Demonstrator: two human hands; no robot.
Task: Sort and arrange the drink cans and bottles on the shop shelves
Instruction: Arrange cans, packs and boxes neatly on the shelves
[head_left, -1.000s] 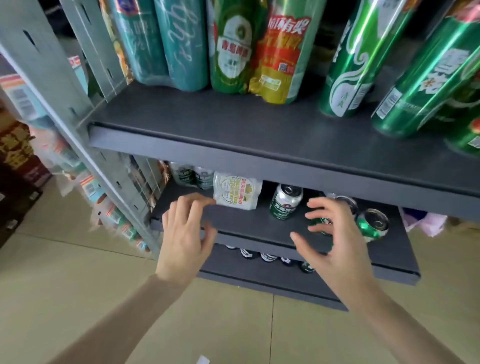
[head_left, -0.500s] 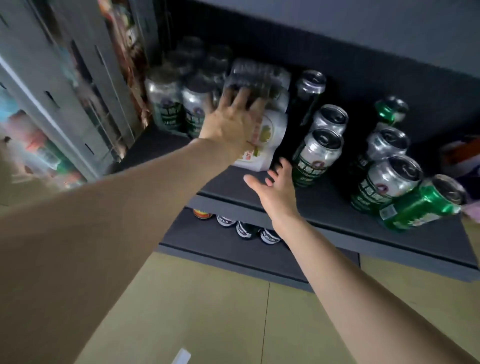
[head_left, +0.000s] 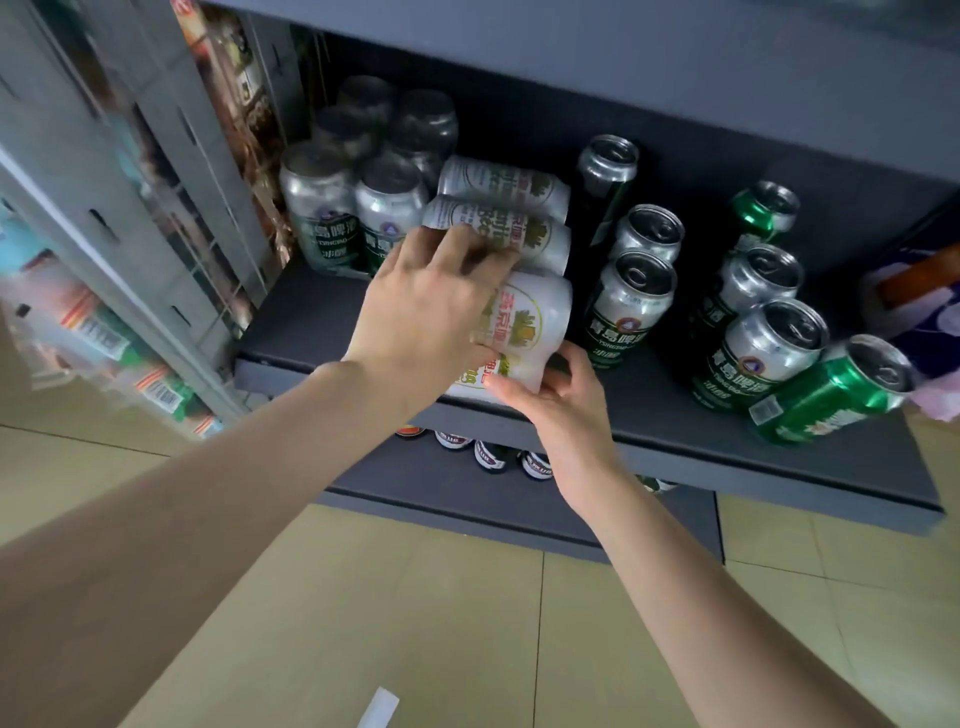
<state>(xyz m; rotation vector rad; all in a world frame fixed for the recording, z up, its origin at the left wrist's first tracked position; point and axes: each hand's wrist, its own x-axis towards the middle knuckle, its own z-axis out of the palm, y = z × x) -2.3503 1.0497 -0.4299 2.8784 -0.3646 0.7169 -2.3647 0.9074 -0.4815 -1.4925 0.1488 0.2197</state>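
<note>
A shrink-wrapped pack of white beer cans lies on its side on the dark middle shelf. My left hand grips the pack from above, fingers curled over its upper cans. My right hand holds the pack's lower front corner at the shelf edge. To the left stands a wrapped pack of silver-and-green cans. Loose silver-and-green cans stand in rows to the right, and a bright green can leans at the shelf's front right.
A lower shelf carries several bottles, only their caps showing. The grey perforated upright rises at left, with packaged goods beyond it. A blue-and-orange package sits at far right. Beige floor tiles with a white paper scrap lie below.
The view has dropped from the upper shelf to the middle one. Both hands reached in; the left closed over the white can pack and the right came onto its lower corner.
</note>
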